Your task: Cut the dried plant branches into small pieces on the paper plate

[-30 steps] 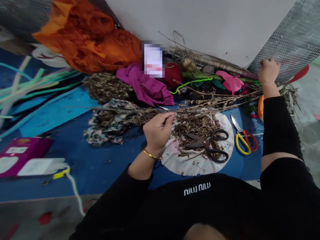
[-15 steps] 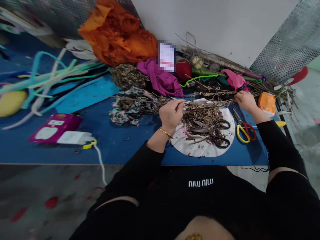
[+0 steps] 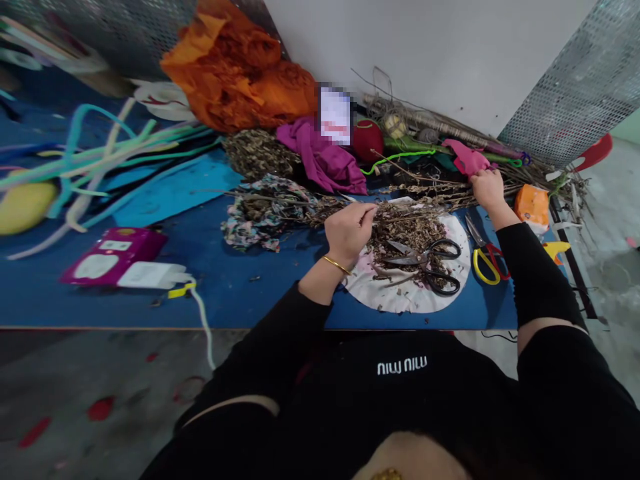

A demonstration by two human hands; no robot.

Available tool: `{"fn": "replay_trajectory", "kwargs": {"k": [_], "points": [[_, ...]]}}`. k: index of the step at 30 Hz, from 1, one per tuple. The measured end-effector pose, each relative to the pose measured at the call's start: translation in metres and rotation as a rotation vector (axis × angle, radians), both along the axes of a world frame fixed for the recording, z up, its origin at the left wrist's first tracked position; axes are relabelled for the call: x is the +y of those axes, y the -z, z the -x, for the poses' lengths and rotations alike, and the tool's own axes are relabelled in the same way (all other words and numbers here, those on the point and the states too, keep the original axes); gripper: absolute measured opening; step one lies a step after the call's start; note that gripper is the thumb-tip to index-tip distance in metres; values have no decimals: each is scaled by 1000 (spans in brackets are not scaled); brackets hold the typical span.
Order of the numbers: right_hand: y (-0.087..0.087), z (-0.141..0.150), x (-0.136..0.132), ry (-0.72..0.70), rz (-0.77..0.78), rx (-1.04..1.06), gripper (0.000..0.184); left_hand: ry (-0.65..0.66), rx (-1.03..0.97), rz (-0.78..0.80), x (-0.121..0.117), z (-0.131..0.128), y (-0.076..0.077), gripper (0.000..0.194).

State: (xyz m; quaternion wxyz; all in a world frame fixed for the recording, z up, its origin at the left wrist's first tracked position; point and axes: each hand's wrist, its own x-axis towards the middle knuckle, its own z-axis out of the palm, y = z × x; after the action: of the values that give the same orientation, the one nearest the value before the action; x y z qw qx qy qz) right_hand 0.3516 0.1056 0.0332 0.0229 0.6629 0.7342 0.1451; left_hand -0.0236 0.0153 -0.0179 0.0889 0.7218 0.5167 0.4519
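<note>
My left hand (image 3: 350, 233), with a gold bangle at its wrist, is closed around dried plant stems (image 3: 425, 202) that stick out to both sides. Under it, a round white cloth (image 3: 410, 303) carries a heap of crumbled dried leaves (image 3: 407, 227). Black-handled scissors (image 3: 425, 260) lie on the heap, blades apart. My right hand (image 3: 489, 190) is closed at the lower edge of a pink cloth (image 3: 465, 157), just above the stems' right end; what its fingers pinch is hidden. Scissors with yellow and red handles (image 3: 484, 257) lie beside the white cloth.
An orange packet (image 3: 531, 205) sits right of my right hand. Flowered cloth (image 3: 255, 217), purple cloth (image 3: 330, 160) and orange crumpled fabric (image 3: 240, 73) lie to the left and back. Farther left are a purple box (image 3: 115, 257) and pastel foam strips (image 3: 110, 153). A white board (image 3: 400, 47) stands behind.
My right hand has risen slightly, away from me, from the stems' end to the pink cloth's edge. My left hand has shifted a little to the right, still closed on the stems.
</note>
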Motion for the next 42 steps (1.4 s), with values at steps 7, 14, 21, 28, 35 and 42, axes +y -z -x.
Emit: {"fn": "replay_trajectory", "kwargs": {"k": [7, 14, 21, 28, 35, 42], "points": [[-26, 9, 1, 12, -172, 105, 40, 10, 67, 19, 2, 0, -1, 31], [-69, 75, 4, -179, -311, 225, 40, 66, 200, -31, 11, -2, 1, 34], [-66, 171, -61, -586, -268, 38, 47, 114, 180, -356, -23, 2, -39, 33], [-69, 185, -119, -622, -225, 76, 39, 4, 363, -118, -42, 16, -72, 37], [-94, 185, -146, -622, -270, 38, 30, 5, 280, -143, -62, 12, -84, 35], [-102, 185, -153, -507, -366, 189, 31, 8, -17, -189, -60, -5, -108, 30]]}}
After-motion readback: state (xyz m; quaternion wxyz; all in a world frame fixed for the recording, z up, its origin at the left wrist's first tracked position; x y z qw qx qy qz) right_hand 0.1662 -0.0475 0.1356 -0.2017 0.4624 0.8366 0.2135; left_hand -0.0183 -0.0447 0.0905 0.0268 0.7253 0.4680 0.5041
